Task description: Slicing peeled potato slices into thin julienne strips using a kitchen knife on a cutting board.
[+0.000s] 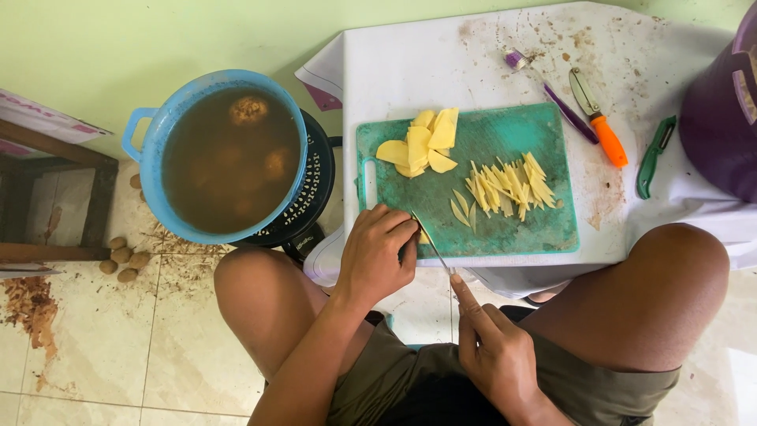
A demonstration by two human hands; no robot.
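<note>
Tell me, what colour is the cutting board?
The cutting board is teal green, seen clearly in the head view.

Bright, even daylight, soft and diffuse; strongest at the far right edge, where the floor tiles [741, 371] wash out pale, well off to the right of the right hand [493, 351]. Shadows weak and short: a dim patch under the desk [441, 55] between the knees, just beside the left hand [378, 256], and darker tone under the blue pot [225, 154] to that hand's left. Focus sharp across the frame, no motion blur, mild wide-angle bowing at the edges, faint sheen on the brown water.
</note>
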